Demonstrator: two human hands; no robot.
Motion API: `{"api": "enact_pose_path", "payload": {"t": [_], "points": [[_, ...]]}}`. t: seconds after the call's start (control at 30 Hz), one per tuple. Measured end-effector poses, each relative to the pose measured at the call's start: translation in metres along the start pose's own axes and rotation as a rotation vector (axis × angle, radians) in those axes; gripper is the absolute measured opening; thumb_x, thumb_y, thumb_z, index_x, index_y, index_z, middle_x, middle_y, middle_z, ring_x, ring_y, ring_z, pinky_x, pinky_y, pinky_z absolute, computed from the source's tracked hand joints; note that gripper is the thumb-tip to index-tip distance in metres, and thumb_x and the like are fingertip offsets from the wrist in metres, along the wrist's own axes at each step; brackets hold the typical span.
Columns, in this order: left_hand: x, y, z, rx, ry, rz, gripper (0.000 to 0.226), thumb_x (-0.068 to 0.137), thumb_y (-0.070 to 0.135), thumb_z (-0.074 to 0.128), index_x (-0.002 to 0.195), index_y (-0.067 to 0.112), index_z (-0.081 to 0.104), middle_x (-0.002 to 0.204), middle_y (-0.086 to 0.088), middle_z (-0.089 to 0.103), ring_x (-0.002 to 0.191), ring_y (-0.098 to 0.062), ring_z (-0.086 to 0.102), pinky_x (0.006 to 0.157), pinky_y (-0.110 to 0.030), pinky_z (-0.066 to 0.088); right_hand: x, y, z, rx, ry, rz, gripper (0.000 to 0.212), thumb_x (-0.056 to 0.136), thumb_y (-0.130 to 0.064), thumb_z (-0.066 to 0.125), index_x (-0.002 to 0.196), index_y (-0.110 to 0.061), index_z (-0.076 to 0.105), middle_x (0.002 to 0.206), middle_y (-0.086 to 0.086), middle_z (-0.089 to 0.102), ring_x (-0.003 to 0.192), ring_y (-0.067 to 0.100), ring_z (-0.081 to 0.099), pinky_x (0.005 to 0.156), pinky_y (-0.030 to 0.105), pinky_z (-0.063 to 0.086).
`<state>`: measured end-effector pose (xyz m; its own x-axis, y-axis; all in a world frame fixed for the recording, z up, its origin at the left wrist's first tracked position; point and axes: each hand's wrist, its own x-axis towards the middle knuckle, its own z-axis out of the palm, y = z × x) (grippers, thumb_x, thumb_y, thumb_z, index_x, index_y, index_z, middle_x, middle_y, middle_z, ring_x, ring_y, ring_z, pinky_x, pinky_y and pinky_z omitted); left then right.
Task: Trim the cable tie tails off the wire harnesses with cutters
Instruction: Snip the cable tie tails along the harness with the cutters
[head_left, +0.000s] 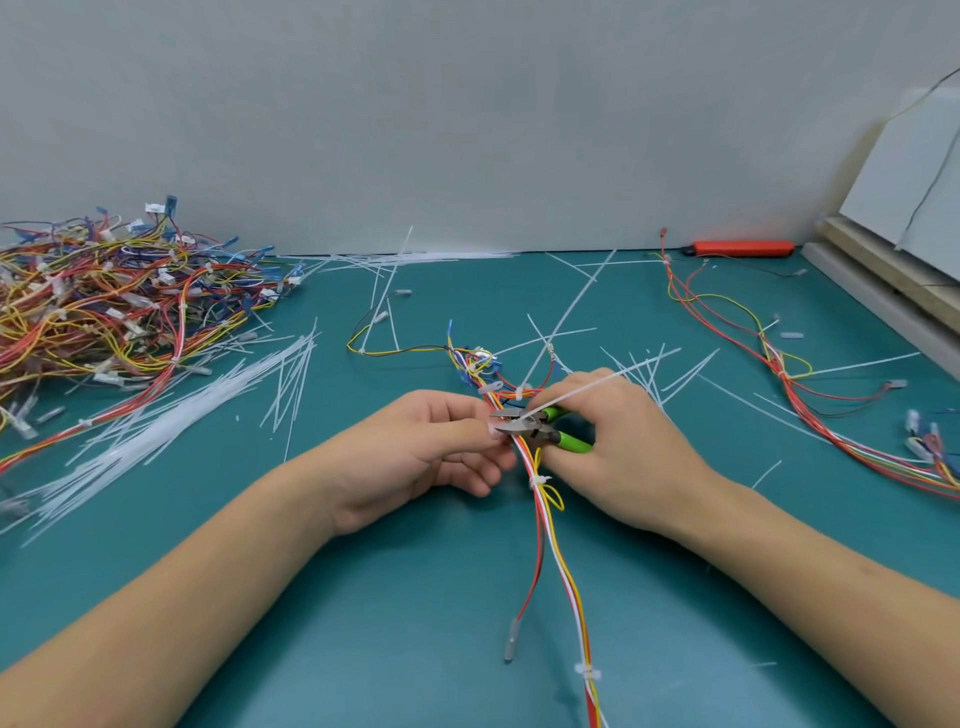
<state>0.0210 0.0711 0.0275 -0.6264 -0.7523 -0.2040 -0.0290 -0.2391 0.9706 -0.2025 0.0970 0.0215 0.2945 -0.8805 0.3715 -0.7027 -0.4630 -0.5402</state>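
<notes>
Harness (540, 499) is pinched steady by the left hand (431, 452), so cutters (535, 423) gripped in the right hand (613, 441) bite the tie tail (587, 387) beside those fingertips.

Wire pile (104, 301) blocks far left; bare mat (415, 597) between the forearms.

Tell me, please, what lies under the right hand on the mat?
The right hand grips the green-handled cutters, whose handles run beneath its fingers. The hand covers the handle ends and the mat below it.
</notes>
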Motion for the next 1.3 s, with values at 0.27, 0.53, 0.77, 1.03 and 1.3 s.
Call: {"api": "enact_pose_path", "payload": {"t": [0.27, 0.53, 0.77, 1.03, 1.3], "points": [[-0.0008, 0.0000, 0.0004, 0.006, -0.015, 0.015, 0.018, 0.090, 0.021, 0.067, 0.096, 0.005, 0.068, 0.089, -0.011, 0.072, 0.072, -0.015, 0.065, 0.067, -0.022, 0.056, -0.0015, -0.0015, 0.0002, -0.080, -0.028, 0.108, 0.019, 0.078, -0.035, 0.058, 0.074, -0.019, 0.067, 0.066, -0.001, 0.059, 0.070, 0.019, 0.053, 0.067, 0.041, 0.048], [-0.0020, 0.0003, 0.0013, 0.024, -0.021, 0.018, 0.023, 0.091, 0.021, 0.067, 0.102, 0.002, 0.065, 0.090, -0.011, 0.072, 0.073, -0.016, 0.064, 0.068, -0.022, 0.055, -0.0021, -0.0021, 0.0014, -0.099, -0.031, 0.155, 0.019, 0.073, -0.034, 0.052, 0.070, -0.016, 0.059, 0.060, 0.004, 0.050, 0.061, 0.022, 0.042, 0.055, 0.037, 0.043], [0.0008, -0.0013, 0.0007, -0.007, 0.015, 0.019, 0.024, 0.089, 0.020, 0.068, 0.103, 0.001, 0.066, 0.090, -0.013, 0.072, 0.070, -0.016, 0.065, 0.066, -0.022, 0.056, 0.0002, -0.0006, 0.0019, -0.005, -0.002, 0.068, 0.008, 0.077, -0.026, 0.064, 0.080, -0.028, 0.071, 0.080, -0.011, 0.064, 0.083, 0.008, 0.058, 0.076, 0.030, 0.051], [0.0022, -0.0045, -0.0015, -0.011, 0.002, 0.025, 0.028, 0.092, 0.022, 0.067, 0.107, -0.001, 0.066, 0.092, -0.013, 0.072, 0.071, -0.014, 0.066, 0.066, -0.021, 0.056, -0.0009, 0.0011, 0.0008, -0.017, -0.005, 0.087, 0.030, 0.077, -0.042, 0.061, 0.103, -0.043, 0.076, 0.100, -0.020, 0.062, 0.104, 0.003, 0.056, 0.093, 0.028, 0.048], [0.0010, -0.0040, -0.0023, -0.013, -0.013, 0.035, 0.032, 0.091, 0.018, 0.067, 0.110, -0.007, 0.063, 0.093, -0.014, 0.071, 0.072, -0.015, 0.066, 0.067, -0.022, 0.056, 0.0002, -0.0018, -0.0002, -0.015, -0.008, 0.115, 0.034, 0.075, -0.042, 0.061, 0.108, -0.049, 0.065, 0.098, -0.016, 0.067, 0.102, 0.007, 0.060, 0.090, 0.042, 0.053]]}}
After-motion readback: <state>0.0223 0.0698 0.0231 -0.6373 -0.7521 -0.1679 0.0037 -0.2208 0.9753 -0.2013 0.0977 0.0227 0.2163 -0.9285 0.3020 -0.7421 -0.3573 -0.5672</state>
